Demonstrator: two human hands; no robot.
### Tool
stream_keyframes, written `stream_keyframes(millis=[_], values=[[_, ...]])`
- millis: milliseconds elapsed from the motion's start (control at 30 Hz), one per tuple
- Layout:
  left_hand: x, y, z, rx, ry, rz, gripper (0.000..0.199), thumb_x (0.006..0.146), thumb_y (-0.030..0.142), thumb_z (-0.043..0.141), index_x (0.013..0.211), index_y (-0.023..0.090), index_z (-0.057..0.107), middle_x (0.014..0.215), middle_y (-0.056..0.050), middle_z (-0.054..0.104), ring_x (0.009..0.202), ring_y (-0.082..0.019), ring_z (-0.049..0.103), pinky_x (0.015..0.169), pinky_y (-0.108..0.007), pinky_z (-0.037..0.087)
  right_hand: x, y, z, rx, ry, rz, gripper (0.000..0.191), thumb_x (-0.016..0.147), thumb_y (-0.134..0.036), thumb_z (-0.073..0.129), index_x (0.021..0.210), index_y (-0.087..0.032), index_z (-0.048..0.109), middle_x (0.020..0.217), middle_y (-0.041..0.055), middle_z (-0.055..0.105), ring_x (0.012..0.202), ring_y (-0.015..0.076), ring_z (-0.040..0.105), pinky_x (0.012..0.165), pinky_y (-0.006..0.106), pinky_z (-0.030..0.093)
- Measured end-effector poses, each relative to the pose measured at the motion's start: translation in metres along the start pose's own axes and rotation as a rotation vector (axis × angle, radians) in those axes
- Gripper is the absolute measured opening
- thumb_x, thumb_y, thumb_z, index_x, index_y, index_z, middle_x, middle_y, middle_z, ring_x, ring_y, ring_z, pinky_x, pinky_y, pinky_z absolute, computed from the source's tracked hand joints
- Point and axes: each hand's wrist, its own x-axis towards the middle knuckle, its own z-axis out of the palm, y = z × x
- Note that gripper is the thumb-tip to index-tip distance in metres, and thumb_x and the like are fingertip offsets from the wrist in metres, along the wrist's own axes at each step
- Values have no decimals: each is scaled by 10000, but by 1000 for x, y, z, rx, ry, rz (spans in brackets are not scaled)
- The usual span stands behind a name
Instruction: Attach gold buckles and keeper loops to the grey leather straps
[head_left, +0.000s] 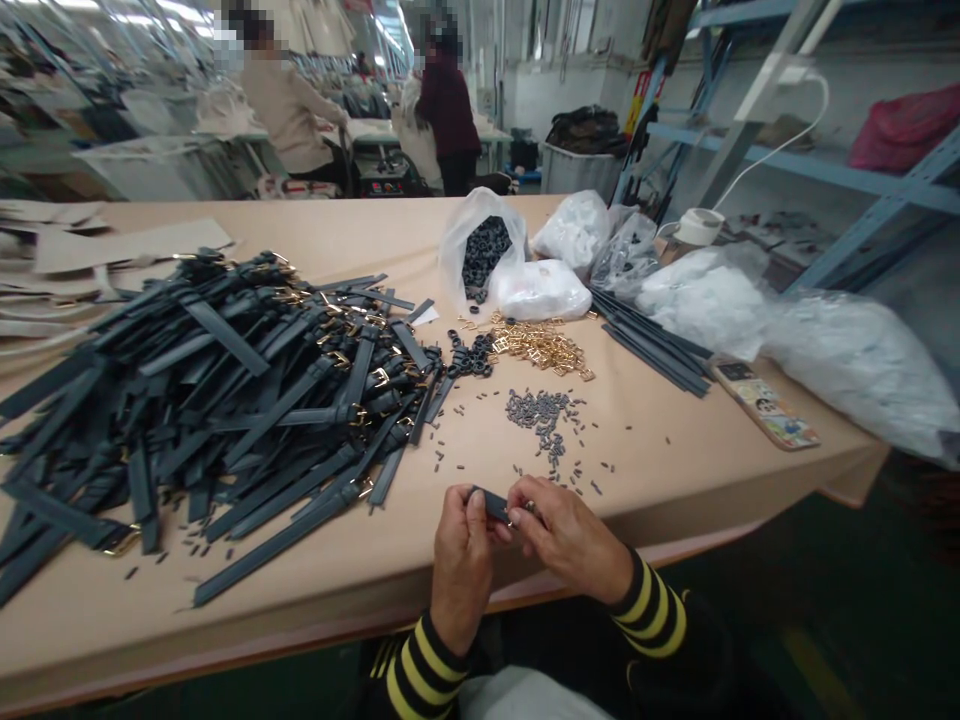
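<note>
Near the table's front edge, my left hand (466, 545) pinches a short dark strap (491, 503) between thumb and fingers. At the strap's right end my right hand (566, 530) has its fingers pressed together; a small glint of metal shows at the fingertips. Just beyond the hands lies a scattered pile of small dark pieces (538, 412). Behind it are gold buckle frames (540, 345) and a cluster of black loops (471, 353). A large heap of dark straps with gold buckles (225, 380) covers the table to the left.
An open plastic bag of black loops (486, 250) stands at the back of the table (360, 228), beside white bags (697, 290). Long dark strips (656, 345) and a phone (765, 402) lie at the right. Pale strips (127, 245) lie far left. Two people stand beyond.
</note>
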Motion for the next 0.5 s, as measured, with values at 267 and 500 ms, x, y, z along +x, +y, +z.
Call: stream_keyframes(millis=[267,500], values=[[-4,-8,-2,72,77,32,168,872,336,380,797,207,459,592,38,535,586,-139,544,634,-269,425,6,3,3,-69,-22,62,78,826,-168,449,798,-215,504,649,-20,567,600,127,533,595,222,357],[4,11,-12,-40,-73,1,219,839,327,488,947,151,559,903,-36,604,757,-148,581,686,-326,486,3,18,14,12,43,183,130,825,-173,477,875,-246,572,819,-3,646,783,170,597,672,251,430]])
